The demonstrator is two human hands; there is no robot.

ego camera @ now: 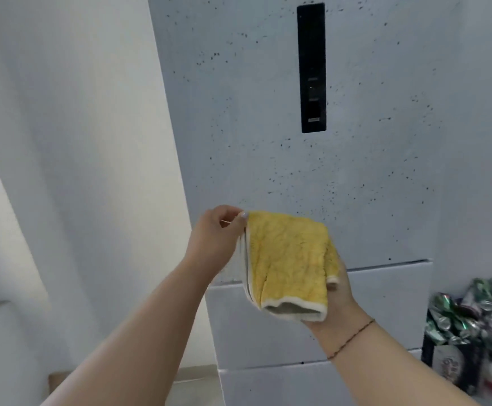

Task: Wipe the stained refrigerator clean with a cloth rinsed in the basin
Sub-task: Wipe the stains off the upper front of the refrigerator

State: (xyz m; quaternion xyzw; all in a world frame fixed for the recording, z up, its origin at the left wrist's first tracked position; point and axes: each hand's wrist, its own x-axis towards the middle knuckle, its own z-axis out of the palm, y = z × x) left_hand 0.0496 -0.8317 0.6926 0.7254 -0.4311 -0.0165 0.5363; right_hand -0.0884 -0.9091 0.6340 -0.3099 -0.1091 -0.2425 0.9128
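Both hands are engaged on 1 folded yellow cloth point(287, 259), which is held in the air in front of the refrigerator point(371, 171), level with the lower edge of its upper door. The left hand point(217, 238) pinches the upper left corner of the cloth between thumb and fingers. The right hand point(337, 294) supports the cloth from below and behind, with the thumb curled over the lower right edge; the remaining fingers are hidden by the fabric. A white border is visible along the cloth's folded edges, and a grey inner face is exposed at the bottom fold. Whether the cloth touches the door cannot be told.

The pale grey refrigerator door is covered with many small dark specks. A narrow black control panel point(312, 68) is set vertically in the upper door; small markings are present on it but cannot be read. 2 drawer fronts are seen below the door.

A thin beaded bracelet point(353, 338) is worn on the right wrist. Crushed cans point(470, 315) are piled to the right of the refrigerator; their printing is blurred and illegible. A white wall point(63, 142) lies to the left.
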